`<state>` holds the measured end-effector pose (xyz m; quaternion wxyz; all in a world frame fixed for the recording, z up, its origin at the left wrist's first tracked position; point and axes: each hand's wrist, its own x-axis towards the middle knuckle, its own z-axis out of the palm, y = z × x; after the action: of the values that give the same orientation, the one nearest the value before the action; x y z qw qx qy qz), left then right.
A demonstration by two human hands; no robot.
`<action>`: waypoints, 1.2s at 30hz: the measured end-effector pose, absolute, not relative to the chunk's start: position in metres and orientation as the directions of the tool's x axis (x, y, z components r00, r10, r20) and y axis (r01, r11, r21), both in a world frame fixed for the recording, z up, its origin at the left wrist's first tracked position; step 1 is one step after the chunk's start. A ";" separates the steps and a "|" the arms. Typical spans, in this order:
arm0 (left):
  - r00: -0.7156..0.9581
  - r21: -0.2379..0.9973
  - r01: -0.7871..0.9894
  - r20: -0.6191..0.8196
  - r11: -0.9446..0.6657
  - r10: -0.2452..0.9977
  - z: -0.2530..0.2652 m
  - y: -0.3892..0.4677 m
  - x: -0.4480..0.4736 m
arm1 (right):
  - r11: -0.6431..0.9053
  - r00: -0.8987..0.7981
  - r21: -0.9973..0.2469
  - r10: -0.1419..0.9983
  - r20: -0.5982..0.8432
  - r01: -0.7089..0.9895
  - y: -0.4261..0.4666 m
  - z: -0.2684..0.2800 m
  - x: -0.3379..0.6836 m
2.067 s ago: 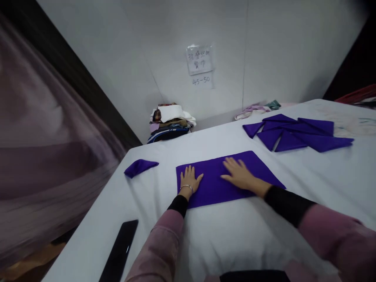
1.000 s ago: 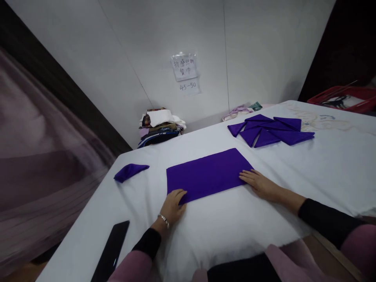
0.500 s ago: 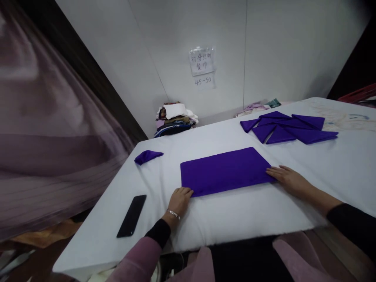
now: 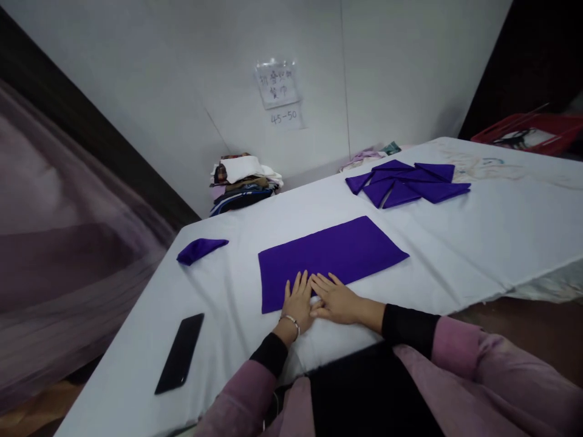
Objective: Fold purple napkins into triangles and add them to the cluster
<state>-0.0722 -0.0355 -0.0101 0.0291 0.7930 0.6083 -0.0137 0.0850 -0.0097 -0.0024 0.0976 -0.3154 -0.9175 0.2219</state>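
Observation:
A purple cloth napkin (image 4: 332, 249), folded into a flat rectangle, lies on the white-covered table (image 4: 237, 358). My left hand (image 4: 298, 301) rests flat on its near edge, fingers stretched out; a silver bracelet circles the wrist. Right beside it, my right hand (image 4: 334, 298) also lies on the near edge with its fingers extended, the two hands touching or almost so. Neither hand grips the cloth. Beyond, to the right, several folded purple napkins (image 4: 401, 182) overlap in a fan. One small folded purple piece (image 4: 200, 249) sits alone at the left.
A black phone (image 4: 180, 354) lies near the table's left edge. Behind the table a pile of folded clothes (image 4: 243, 182) stands against the wall, below a handwritten sign (image 4: 279, 85). A red basket (image 4: 537, 133) is at the far right, and a sheer curtain (image 4: 68, 261) hangs at the left.
Both hands have left the napkin's near corners and come together at the middle of its near edge. The camera view has turned somewhat to the right.

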 end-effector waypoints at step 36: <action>0.228 0.116 0.967 0.001 -0.227 0.974 0.007 -0.063 -0.158 | 0.804 -0.811 -0.277 0.572 0.120 0.526 0.008 -0.025 0.126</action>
<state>-0.1579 -0.0629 0.0067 0.0450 0.7824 0.6201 0.0364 0.1258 0.0080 -0.0251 0.0995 -0.2908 -0.9445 0.1161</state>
